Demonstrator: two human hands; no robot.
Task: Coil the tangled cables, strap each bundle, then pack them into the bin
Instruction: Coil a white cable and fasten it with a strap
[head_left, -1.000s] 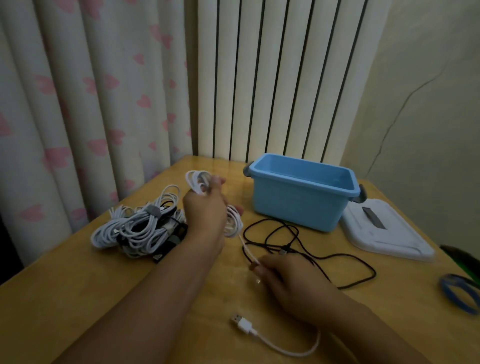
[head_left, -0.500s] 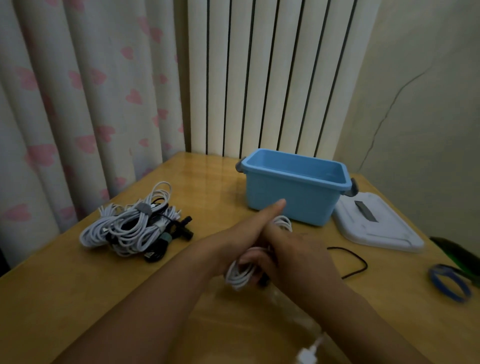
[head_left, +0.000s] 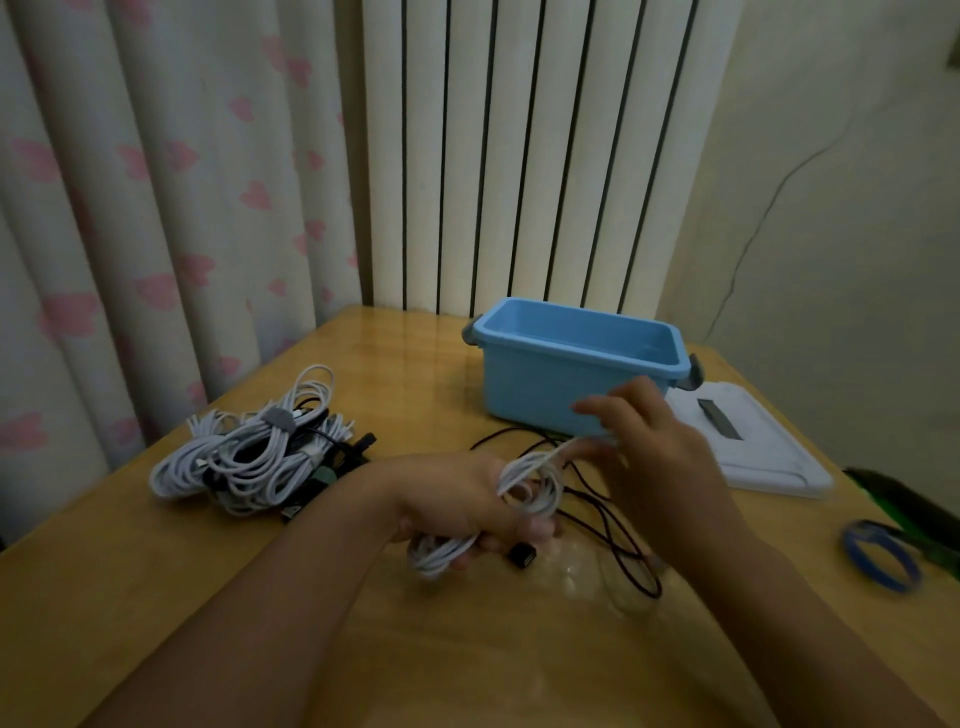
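My left hand (head_left: 462, 506) grips a white cable coil (head_left: 524, 488) above the middle of the wooden table (head_left: 156, 571). My right hand (head_left: 654, 457) pinches the coil's loose white strand just right of it, in front of the bin. A loose black cable (head_left: 618, 540) lies on the table under both hands, with its black plug (head_left: 521, 555) by my left fingers. The open blue bin (head_left: 524, 384) stands at the back, and nothing shows inside it. A pile of strapped white and black cable bundles (head_left: 254, 457) lies to the left.
The bin's white lid (head_left: 753, 447) lies flat to the right of the bin. A blue strap ring (head_left: 880, 561) and a dark green object (head_left: 904, 504) sit at the table's right edge. Curtains and a radiator stand behind the table.
The coil has grown in my left hand as the loose white tail was wound in. My right hand moved up and right from the coil, drawing the strand toward the bin.
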